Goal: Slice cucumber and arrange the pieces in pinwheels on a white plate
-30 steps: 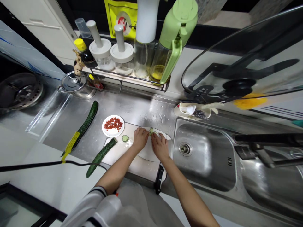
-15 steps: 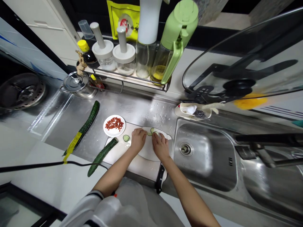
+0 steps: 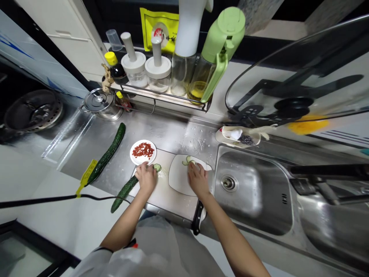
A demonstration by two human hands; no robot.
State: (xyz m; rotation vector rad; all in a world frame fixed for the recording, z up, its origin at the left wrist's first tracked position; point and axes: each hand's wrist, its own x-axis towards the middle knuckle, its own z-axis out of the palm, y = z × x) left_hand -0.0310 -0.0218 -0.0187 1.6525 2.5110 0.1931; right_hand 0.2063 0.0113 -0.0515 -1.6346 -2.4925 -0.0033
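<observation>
My left hand (image 3: pixel 146 179) is bent over the cut end of a partly sliced cucumber (image 3: pixel 124 194), hiding that end. Its fingertips and thumb close at a small group of cucumber slices (image 3: pixel 157 167) on the cutting board (image 3: pixel 161 194). On the right, my right hand (image 3: pixel 198 179) lies over a white plate (image 3: pixel 179 181) with a pointed end, its bent fingers on thin cucumber slices (image 3: pixel 187 159) near the far rim. Part of those slices is hidden under the fingers.
A white dish of red berries (image 3: pixel 143 151) stands behind my left hand. A whole cucumber (image 3: pixel 111 154) lies left. A black-handled knife (image 3: pixel 197 217) sits at the board's near right edge, beside the sink (image 3: pixel 250 188). Seasoning jars (image 3: pixel 158 73) line the shelf; a black cable (image 3: pixel 98 198) crosses left.
My left hand has moved left, from the plate to the cut cucumber and the slices on the board. My right hand stays at the plate. The view has shifted slightly.
</observation>
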